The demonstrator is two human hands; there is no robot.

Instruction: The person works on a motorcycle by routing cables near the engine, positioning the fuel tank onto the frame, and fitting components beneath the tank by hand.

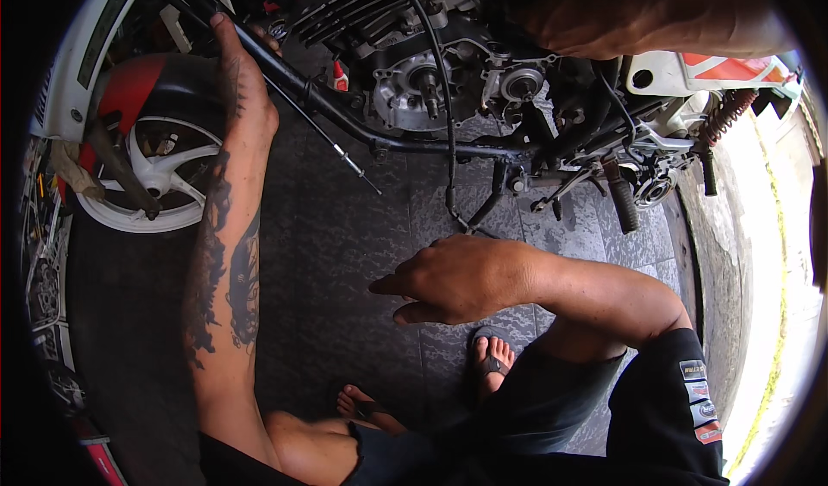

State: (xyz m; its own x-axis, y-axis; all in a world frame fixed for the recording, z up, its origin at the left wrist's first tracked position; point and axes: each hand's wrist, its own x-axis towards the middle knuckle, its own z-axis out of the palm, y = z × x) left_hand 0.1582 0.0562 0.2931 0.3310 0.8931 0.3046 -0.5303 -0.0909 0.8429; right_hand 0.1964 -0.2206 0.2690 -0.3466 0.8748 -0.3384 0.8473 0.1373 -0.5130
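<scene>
My tattooed left hand (237,63) is up at the black frame tube (306,98) of a partly dismantled motorcycle. The thumb lies along the near side and fingertips show beyond the tube, so the hand wraps round it. My right hand (461,279) hangs over the tiled floor, below the engine and touching nothing. Its index finger and thumb point left, a little apart, and no object shows in them; the other fingers are mostly hidden. The engine (423,89) has its side cover off, with a shaft and round housings bare. A thin cable (345,156) with a metal end dangles under the frame tube.
Another person's forearm (664,20) reaches over the engine from the upper right. At left stands a white-spoked wheel (159,175) under a red and black fender. A footpeg (623,197) and a coil spring (729,117) sit at right. A black hose (444,81) crosses the engine.
</scene>
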